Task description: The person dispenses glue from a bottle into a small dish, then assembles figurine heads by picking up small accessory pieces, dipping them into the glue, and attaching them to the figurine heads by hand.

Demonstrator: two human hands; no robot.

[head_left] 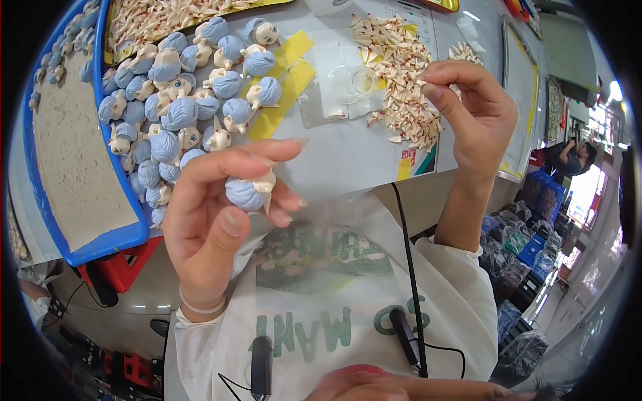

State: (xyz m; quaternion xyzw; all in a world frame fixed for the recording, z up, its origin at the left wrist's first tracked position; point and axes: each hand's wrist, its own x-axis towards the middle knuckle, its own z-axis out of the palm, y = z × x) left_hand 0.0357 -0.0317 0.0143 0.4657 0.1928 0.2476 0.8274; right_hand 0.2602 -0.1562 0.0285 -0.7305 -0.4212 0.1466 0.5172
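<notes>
In my left hand point(202, 230) is a small doll head point(245, 194) with light blue moulded hair, and its pale pointed part faces the palm's open side. The thumb and fingers curl around it. My right hand point(478, 110) is raised over the right part of the table, thumb and forefinger pinched together; whatever lies between the tips is too small to make out. Just left of that hand spreads a pile of small cream pointed pieces point(401, 87) with reddish marks. Many similar blue-haired heads point(179, 113) crowd the table left of centre.
A blue-rimmed tray point(107, 246) stands at the left, some heads at its far end. Behind the heads is a yellow tray point(267, 3) of pointed pieces. Yellow tape strips point(284, 100) and a clear round dish point(361, 81) lie mid-table. A black cable point(406, 254) hangs before me.
</notes>
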